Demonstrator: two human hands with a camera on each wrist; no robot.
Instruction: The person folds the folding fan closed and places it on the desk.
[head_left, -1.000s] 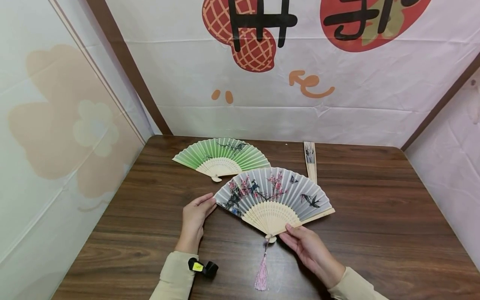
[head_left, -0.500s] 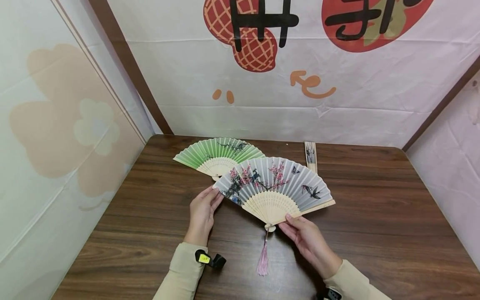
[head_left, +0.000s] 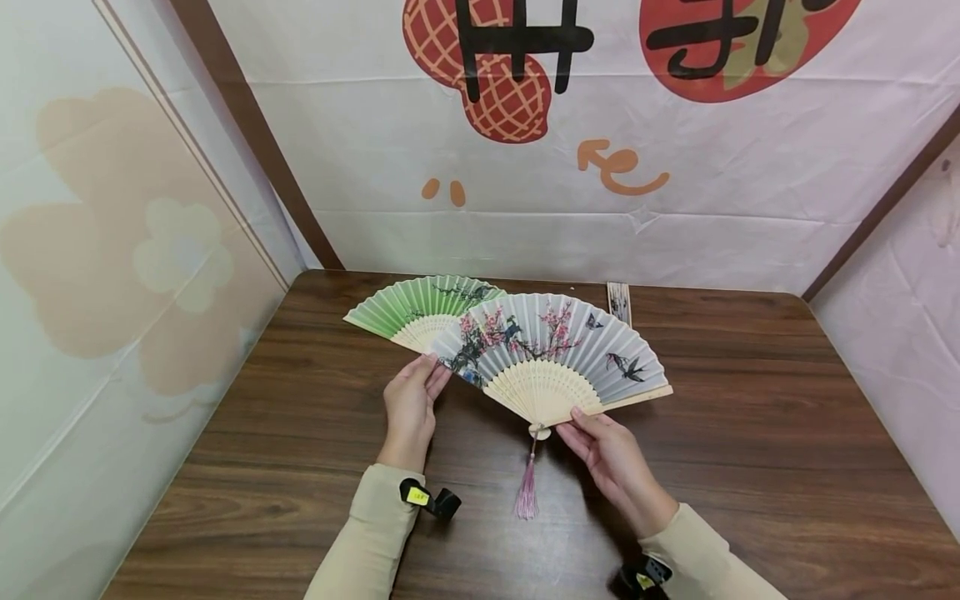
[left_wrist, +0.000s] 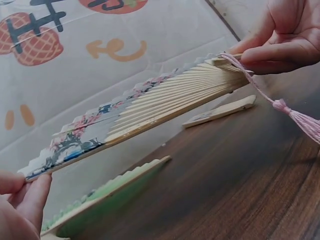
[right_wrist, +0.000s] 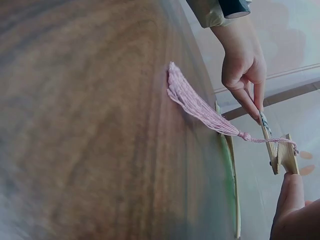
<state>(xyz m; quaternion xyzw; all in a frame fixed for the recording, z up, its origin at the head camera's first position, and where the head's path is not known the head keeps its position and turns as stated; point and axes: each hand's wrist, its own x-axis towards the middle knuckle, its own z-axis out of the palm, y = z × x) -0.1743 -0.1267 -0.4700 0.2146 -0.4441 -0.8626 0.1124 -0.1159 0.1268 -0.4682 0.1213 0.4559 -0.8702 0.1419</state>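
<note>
Both hands hold a spread grey folding fan [head_left: 536,387] printed with pink blossoms and birds, raised above the table in the left wrist view. My left hand [head_left: 408,408] pinches its left end at the outer corner of the cloth. Near the pivot, my right hand [head_left: 615,467] grips the right guard stick, thumb on top. From the pivot hangs a pink tassel [head_left: 527,492], also seen as a long pink tassel [right_wrist: 200,107] in the right wrist view. Behind it lies a spread green fan [head_left: 420,312], partly covered by the grey one in the head view.
A folded fan [head_left: 619,302] lies at the back of the table, its lower part hidden in the head view. The dark wooden table [head_left: 765,433] meets a printed white cloth wall [head_left: 525,242] at its back edge. Black wrist cameras [head_left: 442,503] sit on both sleeves.
Both hands have moved the grey fan away from the body, toward the back of the table. It now overlaps more of the green fan and the folded fan. Both grips stay the same.
</note>
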